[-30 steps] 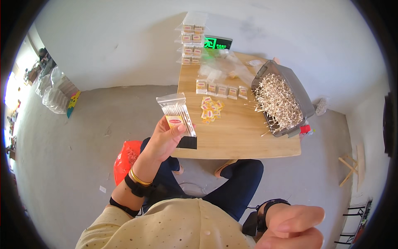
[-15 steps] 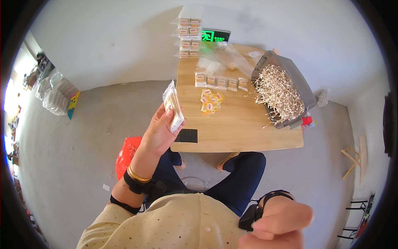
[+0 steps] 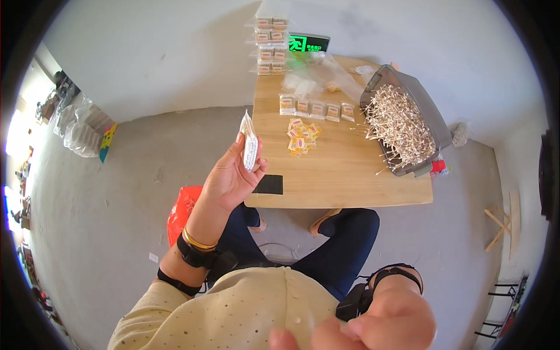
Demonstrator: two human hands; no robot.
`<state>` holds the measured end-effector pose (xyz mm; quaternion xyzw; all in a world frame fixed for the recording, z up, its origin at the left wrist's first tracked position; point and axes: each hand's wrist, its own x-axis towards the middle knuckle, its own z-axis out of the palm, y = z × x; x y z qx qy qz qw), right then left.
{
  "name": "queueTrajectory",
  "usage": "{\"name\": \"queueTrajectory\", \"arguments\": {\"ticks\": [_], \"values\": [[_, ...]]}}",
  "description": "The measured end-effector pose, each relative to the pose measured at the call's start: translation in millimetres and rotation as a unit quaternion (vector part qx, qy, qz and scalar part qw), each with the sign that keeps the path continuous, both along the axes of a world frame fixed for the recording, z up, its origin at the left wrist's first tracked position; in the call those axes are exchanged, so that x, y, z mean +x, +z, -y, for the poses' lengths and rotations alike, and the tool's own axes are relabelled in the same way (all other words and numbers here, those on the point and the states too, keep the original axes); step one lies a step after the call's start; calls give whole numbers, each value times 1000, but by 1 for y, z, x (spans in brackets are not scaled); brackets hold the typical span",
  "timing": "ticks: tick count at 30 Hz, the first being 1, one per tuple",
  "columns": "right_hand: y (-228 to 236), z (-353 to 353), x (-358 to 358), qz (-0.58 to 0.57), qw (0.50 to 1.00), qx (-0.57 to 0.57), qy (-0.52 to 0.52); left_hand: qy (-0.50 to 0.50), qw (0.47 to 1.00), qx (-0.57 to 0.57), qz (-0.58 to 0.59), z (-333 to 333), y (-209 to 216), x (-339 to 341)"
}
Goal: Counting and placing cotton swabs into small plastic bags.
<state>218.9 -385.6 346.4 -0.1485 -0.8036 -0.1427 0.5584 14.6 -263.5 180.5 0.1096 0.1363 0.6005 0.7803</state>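
Observation:
My left hand (image 3: pixel 224 178) is closed around a small clear packet of cotton swabs (image 3: pixel 249 146), left of the table's near corner. The packet stands nearly upright, its white swab tips at the lower end. My right hand (image 3: pixel 402 321) is raised close to the camera at the lower right, large and partly cut off by the lower edge. Its visible fingertips are apart and nothing shows between them. On the table, a pile of small yellow and white printed cards (image 3: pixel 302 137) lies in front of a row of filled swab packets (image 3: pixel 317 109).
A grey bin (image 3: pixel 440 131) of loose cotton swabs (image 3: pixel 399 125) lies tilted on the table's right. Stacked packets (image 3: pixel 271 38) stand at the back beside a green-lit sign (image 3: pixel 309 44). A black mat (image 3: pixel 269 185) lies at the near-left corner. A red bag (image 3: pixel 184 210) is beside my leg.
My left hand has turned the packet, so its edge and white swab tips now show. My right hand's fingers have come further left along the lower edge. The view has shifted slightly.

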Motion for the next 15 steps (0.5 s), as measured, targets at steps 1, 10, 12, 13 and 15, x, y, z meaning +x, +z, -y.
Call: {"name": "queueTrajectory", "arguments": {"ticks": [1,10,12,13,15], "values": [[3,8,8,9,999,-43,-3,0,1000,-7,6,0,-2,-1],[1,-18,5,33,998,40,45,-4,998,-42,50,-5,-5,-5],[-3,-21,5,41,997,43,54,-4,998,-37,49,-6,-7,-5],[0,-14,12,65,996,-7,67,1,999,-46,30,-6,-8,-5],[0,-16,26,101,990,-70,66,12,998,-54,-11,-7,-5,-6]]}}
